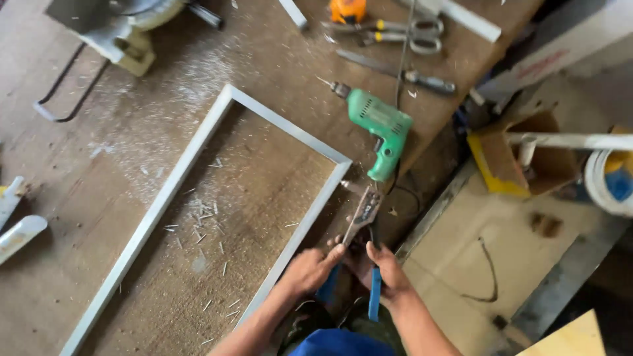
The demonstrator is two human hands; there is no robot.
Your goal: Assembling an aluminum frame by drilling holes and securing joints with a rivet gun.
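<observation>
Seen from above, both hands grip the blue handles of a metal hand riveter (pixel 363 217) at the near edge of a sawdust-strewn brown wooden worktop (pixel 99 165): the left hand (pixel 310 269) is closed around one handle, the right hand (pixel 387 271) around the other. The tool's long axis runs up and away from the hands, its nose meeting the near right corner of a pale rectangular aluminium frame (pixel 198 198) lying flat. A green electric drill (pixel 382 128) lies just beyond; shears and a screwdriver farther back.
</observation>
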